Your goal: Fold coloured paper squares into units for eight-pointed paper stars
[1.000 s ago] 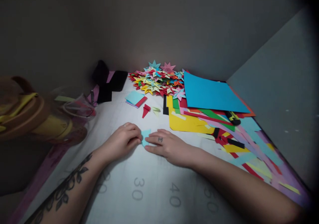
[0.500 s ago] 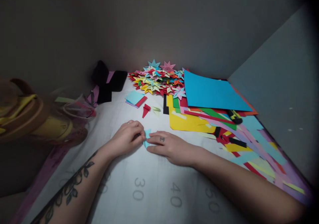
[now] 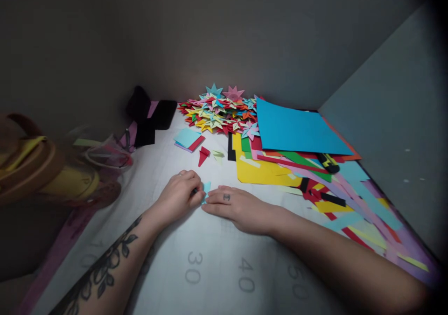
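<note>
A small piece of light blue paper [image 3: 207, 186] lies on the white sheet between my hands, mostly covered by fingers. My left hand [image 3: 182, 190] is closed, thumb and curled fingers pinching the paper's left side. From the right, my right hand [image 3: 233, 205] lies palm down with its fingers stretched out, the tips touching the paper's lower right edge. Just beyond are a folded red paper piece [image 3: 203, 155] and a folded pale green one [image 3: 218, 155]. Farther back is a small stack of coloured paper squares [image 3: 188, 139].
Many folded paper stars [image 3: 217, 112] are heaped by the wall. On the right, a large blue sheet [image 3: 297, 128] covers other coloured sheets, with a yellow-black cutter [image 3: 329, 162] and paper strips [image 3: 371, 203] nearby. At left are black pieces [image 3: 145, 134], a clear bag [image 3: 108, 155] and a yellow-brown container [image 3: 66, 179].
My fingers have closed in over the light blue paper, and less of it shows. The right fingertips have shifted slightly left. The whole view has moved a little.
</note>
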The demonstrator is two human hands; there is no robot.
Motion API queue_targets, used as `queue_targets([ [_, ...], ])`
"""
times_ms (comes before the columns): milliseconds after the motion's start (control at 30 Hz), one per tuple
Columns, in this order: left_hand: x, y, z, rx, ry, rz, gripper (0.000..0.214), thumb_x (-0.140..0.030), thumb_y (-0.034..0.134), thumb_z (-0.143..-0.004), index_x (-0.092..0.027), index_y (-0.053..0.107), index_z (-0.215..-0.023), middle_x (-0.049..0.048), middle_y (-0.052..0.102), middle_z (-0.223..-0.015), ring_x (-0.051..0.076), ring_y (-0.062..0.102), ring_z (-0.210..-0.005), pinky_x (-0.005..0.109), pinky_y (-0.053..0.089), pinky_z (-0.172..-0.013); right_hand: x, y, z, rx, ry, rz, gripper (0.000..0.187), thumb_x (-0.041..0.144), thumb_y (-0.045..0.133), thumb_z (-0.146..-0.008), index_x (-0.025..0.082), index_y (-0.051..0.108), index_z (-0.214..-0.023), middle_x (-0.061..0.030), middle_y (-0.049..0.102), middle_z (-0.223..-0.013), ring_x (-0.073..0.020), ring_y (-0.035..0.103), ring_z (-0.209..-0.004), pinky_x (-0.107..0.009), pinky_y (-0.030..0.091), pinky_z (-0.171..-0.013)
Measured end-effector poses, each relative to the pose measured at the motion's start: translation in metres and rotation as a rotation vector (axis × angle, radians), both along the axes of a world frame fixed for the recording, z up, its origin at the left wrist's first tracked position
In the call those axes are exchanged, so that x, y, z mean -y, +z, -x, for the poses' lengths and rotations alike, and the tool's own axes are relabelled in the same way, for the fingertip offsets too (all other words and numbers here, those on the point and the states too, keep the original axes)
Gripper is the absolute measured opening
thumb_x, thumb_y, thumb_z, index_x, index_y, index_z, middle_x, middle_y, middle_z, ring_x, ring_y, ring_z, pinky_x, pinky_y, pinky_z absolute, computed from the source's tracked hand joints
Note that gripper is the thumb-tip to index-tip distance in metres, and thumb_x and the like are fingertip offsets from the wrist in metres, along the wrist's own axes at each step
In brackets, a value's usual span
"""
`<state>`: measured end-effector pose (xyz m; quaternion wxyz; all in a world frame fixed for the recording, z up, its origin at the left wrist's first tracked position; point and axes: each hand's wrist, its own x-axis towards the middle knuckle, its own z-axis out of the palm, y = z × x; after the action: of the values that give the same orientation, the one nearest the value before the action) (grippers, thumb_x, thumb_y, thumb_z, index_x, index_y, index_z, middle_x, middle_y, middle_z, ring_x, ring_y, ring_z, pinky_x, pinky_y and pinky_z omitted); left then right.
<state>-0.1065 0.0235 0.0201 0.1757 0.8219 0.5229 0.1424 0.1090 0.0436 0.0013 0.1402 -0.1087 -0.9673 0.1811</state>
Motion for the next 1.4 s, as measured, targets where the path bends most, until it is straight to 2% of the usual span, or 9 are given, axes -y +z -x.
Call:
queue_targets([
  [233,0.0,0.003,-0.003,-0.006,0.025,-0.001,0.01,-0.018,0.051,-0.08,-0.018,0.058,-0.072,0.0033,0.058,-0.077,0.018,0.051,-0.075,0.032,0.039,-0.072,0.0,0.004,0.0,0.011,0.004,-0.013,0.03,0.018,0.041,-0.095,0.022,0.059,-0.118,-0.008,0.061,-0.115,-0.0186,0.051,-0.109,-0.035,0.042,-0.092],
  [867,0.001,0.0,-0.004,0.024,0.05,-0.01,0.01,-0.021,0.053,-0.081,-0.018,0.059,-0.074,0.0032,0.058,-0.077,0.018,0.051,-0.076,0.031,0.039,-0.071,0.0,0.002,0.0,0.0,-0.002,-0.067,0.026,0.019,0.047,-0.093,0.024,0.06,-0.115,-0.0067,0.06,-0.115,-0.0176,0.05,-0.107,-0.036,0.04,-0.093],
  [1067,0.003,-0.003,-0.001,0.026,0.177,-0.034,0.013,-0.029,0.061,-0.078,-0.019,0.055,-0.075,0.0039,0.056,-0.083,0.02,0.05,-0.081,0.034,0.04,-0.072,0.001,0.007,0.0,0.067,0.032,-0.069,0.03,0.014,0.046,-0.092,0.022,0.057,-0.118,-0.0054,0.058,-0.122,-0.0182,0.047,-0.115,-0.037,0.037,-0.098],
  [1233,0.001,-0.003,0.004,-0.041,0.304,-0.072,0.014,-0.03,0.061,-0.079,-0.019,0.053,-0.078,0.0053,0.056,-0.087,0.022,0.049,-0.083,0.035,0.039,-0.072,0.001,0.008,0.0,0.084,0.042,-0.055,0.036,0.008,0.047,-0.088,0.023,0.056,-0.12,-0.0031,0.058,-0.125,-0.0186,0.043,-0.121,-0.039,0.034,-0.1],
  [1400,0.0,-0.002,0.009,-0.071,0.344,-0.09,0.012,-0.03,0.06,-0.081,-0.019,0.056,-0.081,0.0058,0.057,-0.086,0.023,0.05,-0.082,0.034,0.04,-0.072,0.001,0.01,0.0,0.121,0.049,-0.054,0.039,0.006,0.045,-0.087,0.022,0.054,-0.122,-0.002,0.056,-0.128,-0.0212,0.042,-0.122,-0.041,0.033,-0.102],
])
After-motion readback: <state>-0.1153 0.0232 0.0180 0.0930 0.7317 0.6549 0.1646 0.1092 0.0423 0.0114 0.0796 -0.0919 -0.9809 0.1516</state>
